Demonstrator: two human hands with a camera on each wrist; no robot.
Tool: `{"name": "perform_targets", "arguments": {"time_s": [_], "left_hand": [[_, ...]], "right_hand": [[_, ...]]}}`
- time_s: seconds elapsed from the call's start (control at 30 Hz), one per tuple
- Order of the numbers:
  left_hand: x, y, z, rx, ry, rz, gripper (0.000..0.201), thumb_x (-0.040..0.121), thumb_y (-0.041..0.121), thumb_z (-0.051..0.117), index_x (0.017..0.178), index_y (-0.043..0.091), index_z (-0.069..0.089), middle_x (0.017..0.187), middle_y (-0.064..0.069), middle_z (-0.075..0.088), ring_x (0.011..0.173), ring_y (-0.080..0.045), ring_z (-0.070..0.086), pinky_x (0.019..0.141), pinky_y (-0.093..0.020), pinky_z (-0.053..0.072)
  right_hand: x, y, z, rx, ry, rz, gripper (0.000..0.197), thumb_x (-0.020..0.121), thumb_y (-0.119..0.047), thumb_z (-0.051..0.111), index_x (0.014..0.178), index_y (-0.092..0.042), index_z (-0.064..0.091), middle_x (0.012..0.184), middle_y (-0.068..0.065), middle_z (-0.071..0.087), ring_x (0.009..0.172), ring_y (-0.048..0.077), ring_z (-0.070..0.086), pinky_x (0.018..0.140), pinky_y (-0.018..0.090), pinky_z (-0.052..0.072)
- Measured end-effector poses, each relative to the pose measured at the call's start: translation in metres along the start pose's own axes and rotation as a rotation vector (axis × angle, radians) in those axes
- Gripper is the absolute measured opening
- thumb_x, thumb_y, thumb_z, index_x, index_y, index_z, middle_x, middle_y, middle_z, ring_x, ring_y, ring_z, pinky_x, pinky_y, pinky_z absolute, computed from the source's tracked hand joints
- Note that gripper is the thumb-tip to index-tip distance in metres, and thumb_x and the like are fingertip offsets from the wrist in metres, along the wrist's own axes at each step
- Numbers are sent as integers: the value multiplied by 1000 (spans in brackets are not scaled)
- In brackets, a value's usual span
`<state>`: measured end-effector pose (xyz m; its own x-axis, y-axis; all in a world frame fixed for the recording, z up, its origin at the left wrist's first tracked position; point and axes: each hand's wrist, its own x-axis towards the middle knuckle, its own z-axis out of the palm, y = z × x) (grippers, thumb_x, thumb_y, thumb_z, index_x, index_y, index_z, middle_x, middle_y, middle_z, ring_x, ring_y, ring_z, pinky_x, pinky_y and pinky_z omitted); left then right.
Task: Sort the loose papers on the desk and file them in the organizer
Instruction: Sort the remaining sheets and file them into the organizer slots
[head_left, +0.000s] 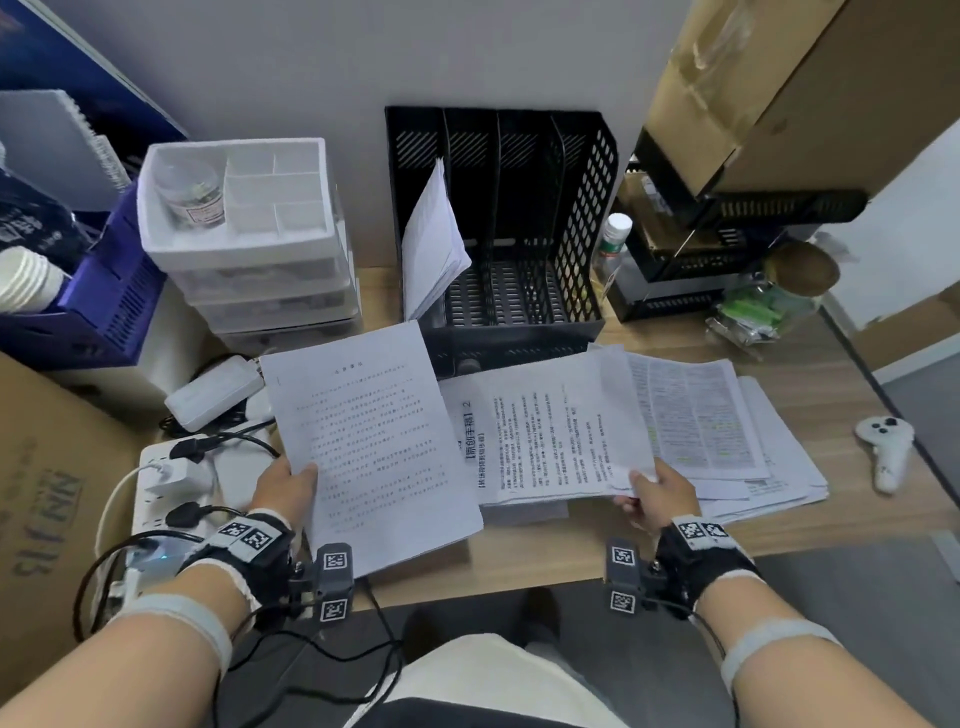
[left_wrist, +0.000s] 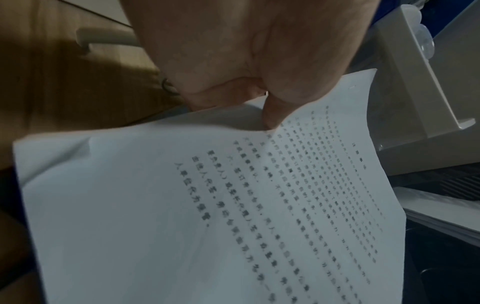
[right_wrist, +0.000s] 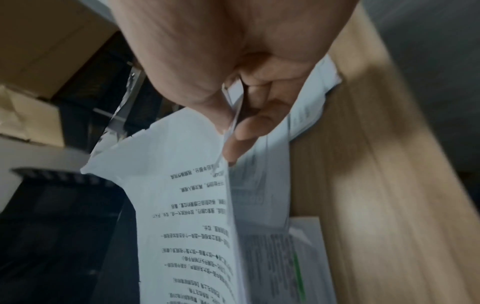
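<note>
Wooden desk (head_left: 810, 525) against a grey wall (head_left: 291, 62) — papers (head_left: 727, 431), black organizer (head_left: 519, 223).

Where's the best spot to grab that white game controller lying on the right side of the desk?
Probably the slim handle of the controller, which points toward the desk's front edge. Come from the near side with the right hand and wrap fingers around it; the wider buttoned head faces away.

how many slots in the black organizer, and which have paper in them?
4 slots in the black organizer, side by side. Only the leftmost holds paper: a leaning sheaf. The other three look empty, though their rear floors are partly hidden by the dividers.
</note>
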<state>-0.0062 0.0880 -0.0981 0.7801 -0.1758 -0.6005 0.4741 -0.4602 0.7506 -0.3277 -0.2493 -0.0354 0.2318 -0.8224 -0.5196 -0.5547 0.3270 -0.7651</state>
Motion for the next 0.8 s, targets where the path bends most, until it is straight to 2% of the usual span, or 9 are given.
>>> {"name": "perform_targets", "arguments": {"time_s": [0.1, 0.17, 0.27, 0.4, 0.47, 0.57, 0.67, 0.73, 0.8], "left_hand": [[62, -49, 0, 36, -27, 10, 39, 74, 47, 59, 108, 32, 70, 121, -3, 76, 105, -37, 72, 94, -61, 56], [69, -53, 6, 59, -40, 3, 40, 72, 50, 60, 108, 35, 70, 124, -3, 75, 109, -37, 71, 96, -60, 55], [35, -20, 21, 117, -43, 36, 36, 84, 35, 60, 113, 14, 65, 122, -19, 72, 114, -44, 67, 101, -60, 53], [-7, 14, 44, -57, -216, -36, 30, 86, 28, 64, 114, 18, 70, 129, -13, 72, 114, -39, 68, 102, -62, 52], [-38, 36, 60, -163, -316, -97, 15, 97, 13, 63, 110, 13, 71, 118, -14, 75, 107, -32, 71, 90, -48, 61], [-73, 55, 93, -182, -523, -161, 18, 99, 1, 58, 114, 1, 67, 109, -12, 80, 98, -24, 76, 69, -28, 65], [-92, 62, 118, -125, -646, -180, 23, 96, -3, 61, 119, 0, 66, 111, -11, 80, 95, -22, 79, 69, -27, 64], [-101, 62, 132, -93, -695, -191, 26, 96, -2, 63, 121, 3, 66, 114, -10, 79, 99, -23, 78, 72, -28, 65], [-107, 62, 143, -31, -748, -211, 26, 96, 2, 65, 122, 7, 66, 115, -9, 79, 98, -22, 78, 68, -28, 65]], "right_hand": [[-1, 17, -14, 108, 66, 64, 41, 98, -9, 52, 138, -8, 49, 99, 27, 72, 52, 18, 65, 44, 22, 49], [-6, 25, -19, 148, 99, 85, 32, 97, -10, 52, 128, -6, 57, 85, 20, 75, 55, 19, 65, 46, 23, 49], [-17, 34, -23, 252, 131, 110, 20, 97, -10, 52, 114, -7, 63, 66, 7, 74, 67, 28, 65, 54, 27, 48], [-34, 32, -23, 421, 81, 131, 23, 100, -3, 47, 119, -10, 59, 84, 11, 71, 64, 23, 63, 46, 21, 52], [-45, 28, -20, 479, -19, 168, 25, 99, 1, 46, 119, -10, 57, 92, 14, 70, 64, 22, 66, 48, 21, 55], [-60, 25, -14, 528, -225, 238, 32, 95, 7, 47, 121, -11, 56, 103, 19, 72, 74, 27, 75, 55, 26, 59], [-69, 24, -5, 553, -369, 275, 46, 91, 10, 53, 130, -15, 53, 109, 14, 72, 83, 26, 75, 59, 28, 60], [-73, 22, -3, 551, -404, 274, 51, 89, 15, 49, 132, -13, 52, 108, 11, 72, 81, 21, 75, 61, 29, 61], [-77, 22, -7, 568, -430, 272, 52, 90, 18, 43, 131, -14, 52, 112, 12, 71, 85, 23, 75, 63, 31, 62]]}}
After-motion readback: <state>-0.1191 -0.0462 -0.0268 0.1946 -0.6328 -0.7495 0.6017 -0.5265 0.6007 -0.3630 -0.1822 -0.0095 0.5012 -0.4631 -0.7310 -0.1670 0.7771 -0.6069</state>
